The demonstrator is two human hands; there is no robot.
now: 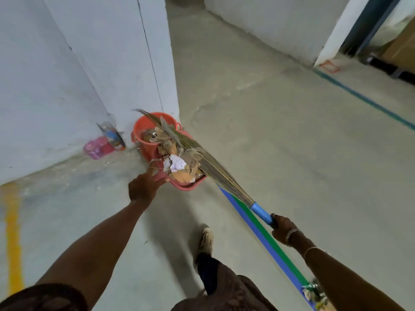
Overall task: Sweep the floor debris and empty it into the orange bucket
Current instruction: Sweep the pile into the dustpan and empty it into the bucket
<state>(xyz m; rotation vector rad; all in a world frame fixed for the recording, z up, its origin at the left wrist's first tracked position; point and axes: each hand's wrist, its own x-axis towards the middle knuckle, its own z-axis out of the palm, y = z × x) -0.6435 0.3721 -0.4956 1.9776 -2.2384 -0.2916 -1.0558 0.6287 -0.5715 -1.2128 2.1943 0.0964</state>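
Observation:
An orange bucket (140,133) stands on the floor at the foot of a white pillar, with scraps inside. In front of it a pinkish-red dustpan (189,186) is lifted and heaped with cardboard and paper debris (177,163). My left hand (144,186) holds the dustpan at its near left edge, thumb up by a wire handle. My right hand (281,227) grips the blue handle of a grass broom (202,162), whose bristles lie across the debris and reach over the bucket.
A pink container (97,148) and a clear plastic bottle (112,134) lie against the wall left of the bucket. Blue and green tape (258,230) runs along the floor at right, a yellow line (13,239) at left. My foot (205,240) is mid-floor.

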